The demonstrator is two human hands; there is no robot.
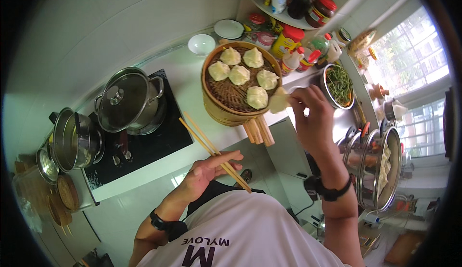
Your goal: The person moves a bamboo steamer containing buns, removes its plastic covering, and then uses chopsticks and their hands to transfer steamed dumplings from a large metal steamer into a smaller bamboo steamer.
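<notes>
A round bamboo steamer stands on the counter with several pale steamed buns spaced on its woven base. My right hand is at the steamer's right edge, its thumb and fingers closed on one more bun, slightly blurred. Lower and to the left, my left hand holds a pair of wooden chopsticks between its fingers; their tips point up towards the steamer's lower left side. Wooden sticks jut out from under the steamer.
A lidded steel pot and a second pot sit left on the black cooktop. Behind the steamer are a white bowl and jars. To the right are a bowl of greens and a steel steamer.
</notes>
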